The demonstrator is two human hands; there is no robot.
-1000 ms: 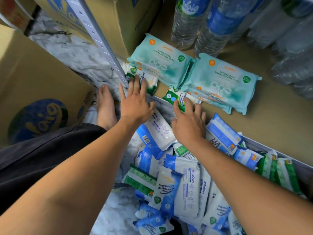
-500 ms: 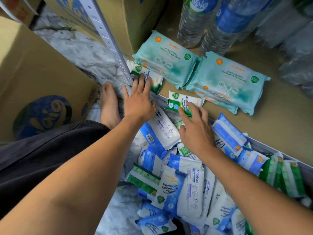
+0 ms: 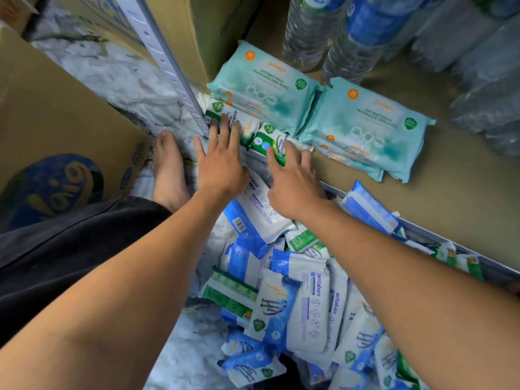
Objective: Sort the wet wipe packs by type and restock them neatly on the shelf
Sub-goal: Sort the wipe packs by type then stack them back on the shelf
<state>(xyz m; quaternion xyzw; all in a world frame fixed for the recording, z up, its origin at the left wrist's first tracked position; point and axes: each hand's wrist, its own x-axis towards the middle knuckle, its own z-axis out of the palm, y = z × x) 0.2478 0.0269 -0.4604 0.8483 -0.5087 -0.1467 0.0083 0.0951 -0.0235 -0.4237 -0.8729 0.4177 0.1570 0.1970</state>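
A: Where are the green packs?

B: Front-left corner of the shelf, side by side, just in front of the teal packs. L hand lies flat on the 1st green pack, fingers straight & spread, gripping nothing. R hand is much the same: fingers out, tips on the 2nd green pack, not curled round it.

A: Why flat?

B: Prob. to slide & square them against the teal row w/o lifting. That keeps each type together, labels up.

A: Any containers?

B: None in use that I can see. The rest, mostly blue/white packs w/ a few green, sits in a loose pile on the floor below the shelf edge. The box at left shows only its outside, so can't tell what's in it. Bottles stand behind the teal packs.
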